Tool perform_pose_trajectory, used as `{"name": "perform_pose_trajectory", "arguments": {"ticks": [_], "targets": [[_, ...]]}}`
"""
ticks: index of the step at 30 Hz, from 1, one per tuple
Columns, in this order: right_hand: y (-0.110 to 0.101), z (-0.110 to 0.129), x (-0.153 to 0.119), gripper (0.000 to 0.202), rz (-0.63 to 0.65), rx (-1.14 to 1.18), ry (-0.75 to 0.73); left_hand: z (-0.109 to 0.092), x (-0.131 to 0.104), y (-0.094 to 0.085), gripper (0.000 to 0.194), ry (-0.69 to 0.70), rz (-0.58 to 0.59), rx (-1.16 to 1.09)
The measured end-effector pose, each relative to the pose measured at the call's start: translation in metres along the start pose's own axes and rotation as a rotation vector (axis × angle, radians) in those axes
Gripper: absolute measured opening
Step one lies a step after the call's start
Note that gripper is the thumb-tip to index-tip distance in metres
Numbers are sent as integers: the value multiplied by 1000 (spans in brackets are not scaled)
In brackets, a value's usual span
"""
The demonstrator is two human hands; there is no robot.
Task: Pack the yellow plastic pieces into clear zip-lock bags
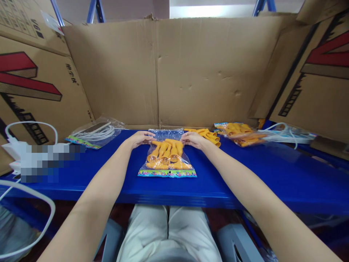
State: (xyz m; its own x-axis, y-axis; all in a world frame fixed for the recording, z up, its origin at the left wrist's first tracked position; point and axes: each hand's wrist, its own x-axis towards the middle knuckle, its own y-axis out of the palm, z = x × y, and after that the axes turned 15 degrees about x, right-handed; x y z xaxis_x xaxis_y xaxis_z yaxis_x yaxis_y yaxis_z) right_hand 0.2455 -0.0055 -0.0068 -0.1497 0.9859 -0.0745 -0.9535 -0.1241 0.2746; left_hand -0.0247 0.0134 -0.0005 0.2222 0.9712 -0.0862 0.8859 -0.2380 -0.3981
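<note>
A clear plastic bag (169, 174) lies flat on the blue table, its colourful printed strip towards me. Inside it are several orange, horn-shaped plastic pieces (165, 151) with flared, hollow ends. My left hand (141, 139) has its fingers closed at the bag's far left corner. At the far right corner, my right hand (193, 139) pinches the film between thumb and fingers. Just beyond my right hand sits a loose pile of the same orange pieces (208, 136), partly hidden by that hand.
Another bag of orange pieces (238, 133) lies at the back right, beside a white power strip (289, 135). Back left is a bag with a white cable (99, 133). White plugs and cords (17, 151) occupy the left edge. Cardboard (207, 72) walls the table's back and sides.
</note>
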Motion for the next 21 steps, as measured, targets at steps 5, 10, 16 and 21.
{"name": "perform_pose_trajectory", "arguments": {"ticks": [5,10,16,21], "targets": [[-6,4,3,22,31,-22,44,-5,-4,-2,27,-41,19,-27],[-7,5,1,21,37,-180,-17,-2,0,4,15,-7,-39,140],[-3,4,3,26,16,-628,-238,0,8,11,23,240,-204,590],[-4,1,6,21,109,-619,-299,-2,9,12,22,502,-346,970]]}}
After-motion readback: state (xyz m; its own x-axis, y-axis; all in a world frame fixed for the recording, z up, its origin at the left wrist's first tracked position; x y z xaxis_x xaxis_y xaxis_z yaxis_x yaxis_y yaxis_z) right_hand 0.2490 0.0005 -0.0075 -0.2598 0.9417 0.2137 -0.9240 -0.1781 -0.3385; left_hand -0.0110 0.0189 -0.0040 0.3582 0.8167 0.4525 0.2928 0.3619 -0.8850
